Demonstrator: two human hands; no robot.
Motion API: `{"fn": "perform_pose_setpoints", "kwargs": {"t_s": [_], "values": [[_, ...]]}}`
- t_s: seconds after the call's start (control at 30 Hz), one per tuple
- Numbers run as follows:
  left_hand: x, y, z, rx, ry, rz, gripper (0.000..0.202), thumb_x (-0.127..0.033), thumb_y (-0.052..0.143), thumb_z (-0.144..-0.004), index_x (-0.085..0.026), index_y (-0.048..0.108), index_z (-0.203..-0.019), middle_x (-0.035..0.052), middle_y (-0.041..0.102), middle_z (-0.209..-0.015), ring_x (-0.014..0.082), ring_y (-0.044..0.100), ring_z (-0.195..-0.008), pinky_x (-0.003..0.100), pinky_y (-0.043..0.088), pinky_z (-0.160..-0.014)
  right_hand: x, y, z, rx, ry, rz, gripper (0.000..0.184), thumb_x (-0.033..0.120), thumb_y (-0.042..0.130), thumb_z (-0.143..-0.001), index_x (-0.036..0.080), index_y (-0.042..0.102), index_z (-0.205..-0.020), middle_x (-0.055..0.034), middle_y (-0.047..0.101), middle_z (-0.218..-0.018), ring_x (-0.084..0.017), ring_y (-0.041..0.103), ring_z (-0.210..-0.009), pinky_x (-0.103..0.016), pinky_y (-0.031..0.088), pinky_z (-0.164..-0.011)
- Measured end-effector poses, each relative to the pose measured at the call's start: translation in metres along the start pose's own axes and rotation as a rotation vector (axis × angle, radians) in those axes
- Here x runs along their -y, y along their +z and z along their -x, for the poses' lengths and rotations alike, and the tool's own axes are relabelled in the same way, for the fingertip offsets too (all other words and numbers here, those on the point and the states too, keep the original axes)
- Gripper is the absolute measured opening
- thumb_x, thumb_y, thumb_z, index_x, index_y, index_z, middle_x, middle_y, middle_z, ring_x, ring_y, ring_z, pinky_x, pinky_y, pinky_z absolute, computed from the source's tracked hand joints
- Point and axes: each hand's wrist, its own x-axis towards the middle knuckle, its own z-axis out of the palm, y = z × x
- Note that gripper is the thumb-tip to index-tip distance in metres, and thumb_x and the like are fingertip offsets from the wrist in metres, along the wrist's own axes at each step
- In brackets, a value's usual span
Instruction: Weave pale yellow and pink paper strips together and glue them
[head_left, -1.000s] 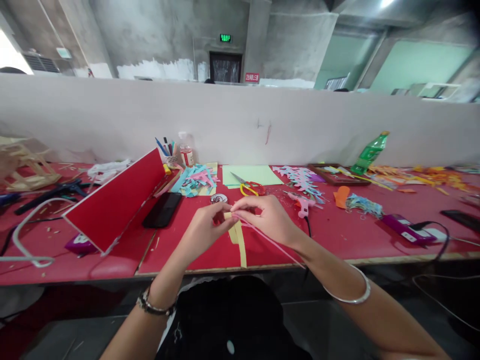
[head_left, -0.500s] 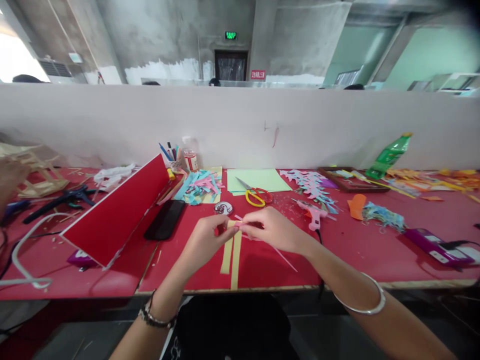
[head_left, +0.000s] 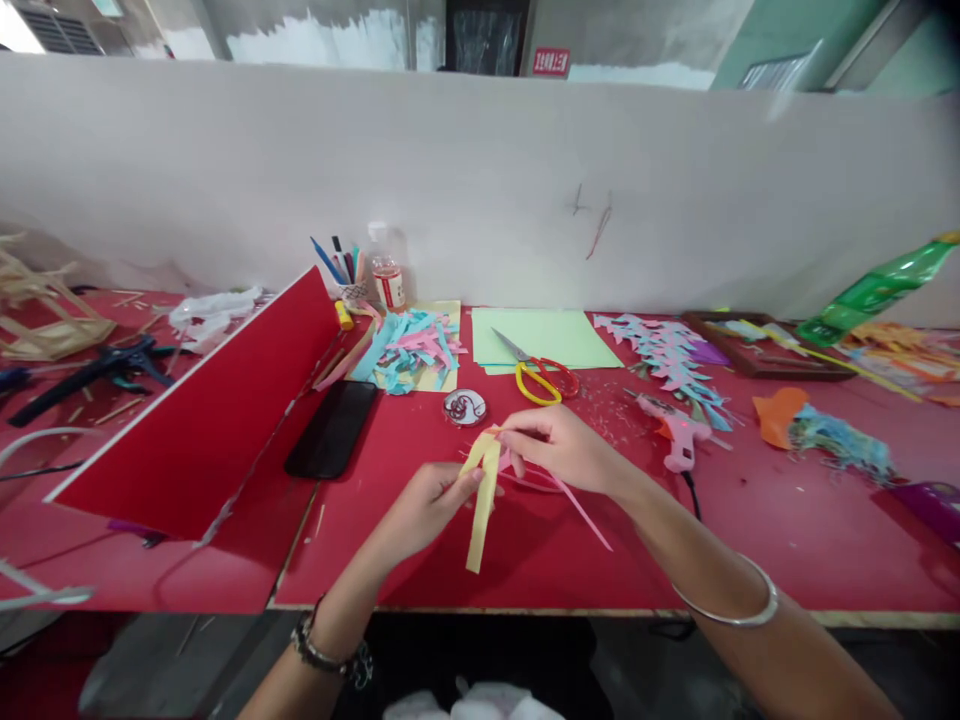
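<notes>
My left hand [head_left: 424, 505] pinches a folded yellow paper strip [head_left: 481, 495] that hangs down over the red table [head_left: 750, 540]. My right hand [head_left: 559, 448] pinches the top of the same yellow strip together with a thin pink paper strip [head_left: 581, 508] that trails off to the right over the table. Both hands meet just in front of a small round tin [head_left: 464, 407]. Yellow-handled scissors [head_left: 536, 375] lie on a light green sheet [head_left: 544, 338] just beyond my right hand.
A tilted red board [head_left: 210, 420] and a black phone [head_left: 331, 428] lie left. Cut blue and pink strips [head_left: 409, 345], a pen cup [head_left: 341, 280], a small bottle [head_left: 385, 280], a pink glue gun [head_left: 679, 435], and a green bottle [head_left: 877, 290] stand around. A white partition [head_left: 480, 180] backs the table.
The camera has tilted down and moved closer. My hands have lowered slightly, and the yellow strip's two legs now hang together, folded over at my right fingertips.
</notes>
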Motion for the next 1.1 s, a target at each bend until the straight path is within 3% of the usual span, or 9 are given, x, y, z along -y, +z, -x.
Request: {"fn": "perform_pose_setpoints", "kwargs": {"t_s": [0.1, 0.2, 0.33, 0.47, 0.6, 0.93, 1.0, 1.03, 1.1], "values": [[0.000, -0.002, -0.001, 0.055, 0.026, 0.015, 0.038, -0.040, 0.037, -0.086, -0.013, 0.064, -0.089, 0.0054, 0.064, -0.079, 0.0175, 0.057, -0.074, 0.026, 0.045, -0.068, -0.006, 0.001, -0.001, 0.017, 0.033, -0.060, 0.037, 0.039, 0.039, -0.086, 0.017, 0.048, -0.057, 0.0027, 0.048, -0.051, -0.009, 0.046, -0.051, -0.022, 0.036, -0.054], [-0.003, -0.004, -0.004, -0.134, 0.083, -0.005, 0.027, -0.035, 0.047, -0.082, -0.015, 0.059, -0.097, 0.0065, 0.064, -0.094, 0.0177, 0.057, -0.085, 0.028, 0.044, -0.078, -0.008, 0.003, 0.001, 0.065, 0.052, -0.061, 0.036, 0.041, 0.039, -0.085, 0.016, 0.049, -0.061, 0.0040, 0.044, -0.050, -0.008, 0.041, -0.047, -0.021, 0.031, -0.047], [-0.006, -0.005, -0.010, -0.306, 0.100, -0.078, 0.022, -0.035, 0.053, -0.080, -0.016, 0.062, -0.085, 0.0032, 0.064, -0.079, 0.0136, 0.056, -0.072, 0.023, 0.044, -0.069, -0.008, 0.007, 0.004, 0.057, -0.009, 0.069, 0.034, 0.038, 0.041, -0.084, 0.015, 0.051, -0.062, 0.0040, 0.041, -0.054, -0.007, 0.037, -0.052, -0.021, 0.026, -0.049], [-0.009, -0.002, -0.012, -0.293, 0.121, -0.109, 0.023, -0.033, 0.051, -0.082, -0.016, 0.064, -0.074, 0.0015, 0.061, -0.068, 0.0116, 0.053, -0.063, 0.021, 0.041, -0.060, -0.007, 0.009, 0.005, 0.059, -0.044, 0.124, 0.034, 0.036, 0.041, -0.085, 0.015, 0.050, -0.059, 0.0048, 0.038, -0.052, -0.007, 0.034, -0.051, -0.020, 0.023, -0.048], [-0.010, -0.002, -0.012, -0.299, 0.108, -0.069, 0.022, -0.030, 0.051, -0.082, -0.015, 0.065, -0.073, 0.0013, 0.058, -0.067, 0.0110, 0.052, -0.063, 0.020, 0.039, -0.058, -0.007, 0.004, 0.008, 0.086, -0.029, 0.099, 0.034, 0.035, 0.042, -0.085, 0.015, 0.053, -0.061, 0.0040, 0.046, -0.052, -0.007, 0.041, -0.052, -0.020, 0.027, -0.050], [-0.007, -0.014, 0.000, -0.204, 0.023, -0.151, 0.022, -0.031, 0.053, -0.079, -0.015, 0.066, -0.072, 0.0021, 0.060, -0.066, 0.0110, 0.052, -0.059, 0.020, 0.038, -0.053, -0.007, -0.030, 0.019, 0.266, 0.009, 0.262, 0.025, 0.031, 0.045, -0.085, 0.016, 0.063, -0.076, 0.0026, 0.058, -0.060, -0.008, 0.049, -0.054, -0.021, 0.033, -0.055], [-0.007, -0.015, 0.002, -0.210, 0.001, -0.147, 0.020, -0.030, 0.054, -0.078, -0.015, 0.066, -0.073, 0.0019, 0.062, -0.067, 0.0110, 0.053, -0.059, 0.019, 0.038, -0.053, -0.010, -0.035, 0.021, 0.206, 0.030, 0.346, 0.024, 0.031, 0.044, -0.085, 0.018, 0.064, -0.081, 0.0005, 0.062, -0.070, -0.011, 0.054, -0.061, -0.022, 0.036, -0.059], [-0.007, -0.016, 0.002, -0.224, -0.014, -0.141, 0.020, -0.030, 0.054, -0.078, -0.015, 0.065, -0.073, 0.0017, 0.062, -0.066, 0.0109, 0.053, -0.058, 0.019, 0.039, -0.053, -0.010, -0.037, 0.023, 0.108, 0.034, 0.410, 0.023, 0.031, 0.044, -0.085, 0.019, 0.063, -0.086, -0.0014, 0.064, -0.077, -0.013, 0.056, -0.068, -0.024, 0.038, -0.063], [-0.005, -0.017, 0.003, -0.279, -0.042, -0.116, 0.020, -0.031, 0.054, -0.077, -0.014, 0.065, -0.072, 0.0011, 0.062, -0.064, 0.0106, 0.053, -0.056, 0.018, 0.040, -0.053, -0.009, -0.036, 0.029, -0.225, 0.033, 0.583, 0.022, 0.029, 0.047, -0.083, 0.018, 0.060, -0.097, -0.0069, 0.062, -0.095, -0.019, 0.056, -0.085, -0.030, 0.040, -0.074]]}}
